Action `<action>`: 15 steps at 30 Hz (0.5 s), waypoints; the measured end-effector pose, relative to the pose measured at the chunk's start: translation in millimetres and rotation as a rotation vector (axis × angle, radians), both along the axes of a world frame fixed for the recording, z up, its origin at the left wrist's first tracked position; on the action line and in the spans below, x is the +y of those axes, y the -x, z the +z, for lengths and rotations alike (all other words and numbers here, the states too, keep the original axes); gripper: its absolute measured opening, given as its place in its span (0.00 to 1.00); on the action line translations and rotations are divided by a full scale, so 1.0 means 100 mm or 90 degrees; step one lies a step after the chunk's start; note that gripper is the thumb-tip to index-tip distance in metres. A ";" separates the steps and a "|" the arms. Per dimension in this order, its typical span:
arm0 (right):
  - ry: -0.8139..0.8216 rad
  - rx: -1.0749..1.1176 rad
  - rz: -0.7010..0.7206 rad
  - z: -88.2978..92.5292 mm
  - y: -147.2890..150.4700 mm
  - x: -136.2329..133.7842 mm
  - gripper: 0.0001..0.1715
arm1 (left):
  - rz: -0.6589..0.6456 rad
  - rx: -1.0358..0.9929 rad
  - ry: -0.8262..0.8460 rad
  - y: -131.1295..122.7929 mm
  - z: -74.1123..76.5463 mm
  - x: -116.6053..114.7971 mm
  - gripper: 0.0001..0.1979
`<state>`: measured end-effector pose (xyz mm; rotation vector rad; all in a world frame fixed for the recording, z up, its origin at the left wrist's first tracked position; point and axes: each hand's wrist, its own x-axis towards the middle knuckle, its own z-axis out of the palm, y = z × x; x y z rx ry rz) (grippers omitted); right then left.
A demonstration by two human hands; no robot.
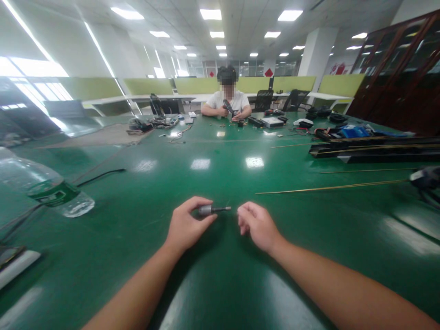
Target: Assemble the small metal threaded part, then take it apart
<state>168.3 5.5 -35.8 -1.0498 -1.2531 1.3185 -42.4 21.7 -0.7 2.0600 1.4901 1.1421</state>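
Note:
Over the middle of the green table (pixel 147 256), my left hand (pixel 187 224) is closed round a short screwdriver-like tool (pixel 206 210). The tool has a grey barrel and a thin dark shaft with a light metal tip, and it lies nearly level, pointing right. My right hand (pixel 257 224) is just off that tip, apart from it. Its fingers are curled and pinched together; whatever they may hold is too small or hidden to make out.
A clear plastic bottle (pixel 57 192) with a green label lies at the left, near a black cable (pixel 103 176). Thin brass-coloured rods (pixel 330 188) and black trays (pixel 371 150) are at the right. Across the table sits a person (pixel 227 98) among electronic parts.

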 end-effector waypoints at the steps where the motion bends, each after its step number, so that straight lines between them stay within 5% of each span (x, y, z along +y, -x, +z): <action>1: 0.007 0.024 0.002 0.00 0.00 0.01 0.18 | 0.023 -0.001 0.014 0.01 0.00 0.01 0.14; 8: 0.071 0.116 0.022 0.04 0.01 0.02 0.28 | 0.124 -0.112 0.094 0.00 0.02 0.07 0.23; 15: 0.061 0.103 0.045 0.02 0.02 0.04 0.30 | 0.042 -0.262 0.174 -0.01 -0.04 0.12 0.33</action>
